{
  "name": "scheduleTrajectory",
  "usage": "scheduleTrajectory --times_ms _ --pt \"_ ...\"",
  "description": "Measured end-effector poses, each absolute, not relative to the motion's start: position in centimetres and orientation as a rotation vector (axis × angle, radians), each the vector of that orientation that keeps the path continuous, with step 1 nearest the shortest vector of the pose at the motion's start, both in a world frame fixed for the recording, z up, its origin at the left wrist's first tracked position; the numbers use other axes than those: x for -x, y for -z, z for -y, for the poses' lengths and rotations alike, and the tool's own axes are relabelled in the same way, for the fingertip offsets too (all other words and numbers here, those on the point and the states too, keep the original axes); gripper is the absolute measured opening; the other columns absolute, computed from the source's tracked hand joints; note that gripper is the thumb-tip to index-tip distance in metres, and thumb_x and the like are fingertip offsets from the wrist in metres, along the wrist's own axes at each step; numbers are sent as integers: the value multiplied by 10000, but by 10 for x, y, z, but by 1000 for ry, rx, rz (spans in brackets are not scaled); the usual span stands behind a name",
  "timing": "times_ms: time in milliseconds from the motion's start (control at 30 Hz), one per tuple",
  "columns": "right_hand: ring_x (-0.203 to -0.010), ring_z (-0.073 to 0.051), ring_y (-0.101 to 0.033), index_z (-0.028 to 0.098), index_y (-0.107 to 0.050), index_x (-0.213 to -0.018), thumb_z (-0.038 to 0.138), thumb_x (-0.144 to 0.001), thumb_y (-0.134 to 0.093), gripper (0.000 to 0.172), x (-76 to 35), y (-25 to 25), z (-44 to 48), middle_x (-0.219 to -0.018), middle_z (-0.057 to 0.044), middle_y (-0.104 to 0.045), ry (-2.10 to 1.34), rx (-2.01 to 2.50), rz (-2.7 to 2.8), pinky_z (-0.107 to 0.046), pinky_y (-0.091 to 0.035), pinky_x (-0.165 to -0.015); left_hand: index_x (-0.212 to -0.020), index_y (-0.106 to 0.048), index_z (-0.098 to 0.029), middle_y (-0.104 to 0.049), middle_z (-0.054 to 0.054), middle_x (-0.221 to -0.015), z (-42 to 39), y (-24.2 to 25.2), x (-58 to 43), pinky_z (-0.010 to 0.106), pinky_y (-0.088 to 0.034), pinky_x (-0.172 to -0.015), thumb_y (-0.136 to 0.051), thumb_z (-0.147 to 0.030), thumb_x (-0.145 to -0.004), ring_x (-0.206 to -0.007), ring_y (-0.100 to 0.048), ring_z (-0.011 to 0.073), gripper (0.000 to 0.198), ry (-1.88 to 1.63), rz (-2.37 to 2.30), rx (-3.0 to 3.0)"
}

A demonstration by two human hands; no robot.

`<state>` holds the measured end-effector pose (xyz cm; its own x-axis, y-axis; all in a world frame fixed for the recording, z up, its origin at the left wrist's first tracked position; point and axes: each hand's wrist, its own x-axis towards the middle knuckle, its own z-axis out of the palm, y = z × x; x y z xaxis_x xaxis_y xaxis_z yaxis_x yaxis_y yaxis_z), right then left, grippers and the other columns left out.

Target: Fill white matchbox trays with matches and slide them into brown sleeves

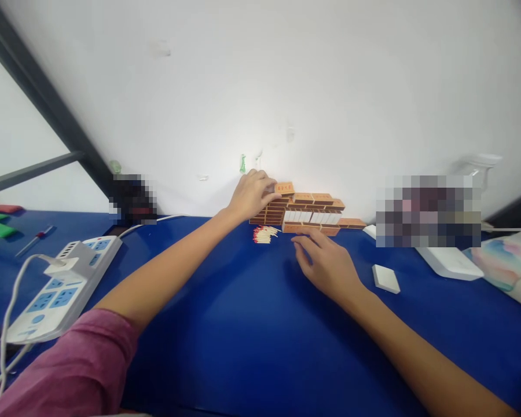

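Note:
My left hand (252, 194) is closed on an orange matchbox (284, 188) at the top left of a stack of matchboxes (267, 215). White matchbox sides (323, 218) face me lower in the stack, and more boxes lie flat above and below them. A small pile of red-tipped matches (264, 234) lies on the table in front of the stack. My right hand (323, 258) hovers low over the table, just in front of the stack's lower right part. Its fingers are loosely curled and apart, with nothing seen in them.
A white power strip (69, 295) with a plugged-in adapter and cable lies at the left. To the right are a small white block (386, 278) and a larger white device (451, 263). The white wall (312, 87) rises behind the blue table (243, 347). Blurred patches hide items on both sides.

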<state>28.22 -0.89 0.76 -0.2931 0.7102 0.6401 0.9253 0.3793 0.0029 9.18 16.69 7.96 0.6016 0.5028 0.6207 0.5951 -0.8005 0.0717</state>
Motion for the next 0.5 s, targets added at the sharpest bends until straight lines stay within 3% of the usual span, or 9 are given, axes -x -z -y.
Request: scheduleTrajectory --times_ms 133,267,367,500 --pt "-974 -233 -718 178 -728 -1078 216 -1050 -463 270 -295 -19 3 -1156 -112 -759 552 1466 2069 -310 -498 -695 -1167 -717 -157 -686 121 -1064 -160 -74 -92 449 -463 -905 -689 -345 -978 -1037 -582 314 269 955 971 2630" --pt "-808 -238 -699 192 -754 -975 313 -1023 -505 282 -352 -42 0 -949 -103 -784 538 1704 1945 -322 -428 -676 -1252 -670 -129 -680 151 -1127 -144 -75 -90 466 -451 -902 -652 -278 -990 -1074 -580 336 302 962 978 2581" --pt "-831 -285 -697 151 -773 -1029 431 -983 -576 345 -415 -57 5 -943 -167 -786 566 2049 1504 -353 -415 -691 -1224 -671 -122 -690 159 -1150 -111 -68 -77 456 -433 -899 -574 -269 -1028 -1091 -579 332 264 933 894 2585" --pt "-799 -359 -654 148 -803 -904 578 -847 -728 440 -471 -62 7 -836 -237 -756 406 2556 995 -427 -365 -662 -1258 -660 -154 -731 116 -1117 -57 -43 -39 421 -439 -896 -546 -294 -1045 -1057 -610 284 280 779 568 2639"
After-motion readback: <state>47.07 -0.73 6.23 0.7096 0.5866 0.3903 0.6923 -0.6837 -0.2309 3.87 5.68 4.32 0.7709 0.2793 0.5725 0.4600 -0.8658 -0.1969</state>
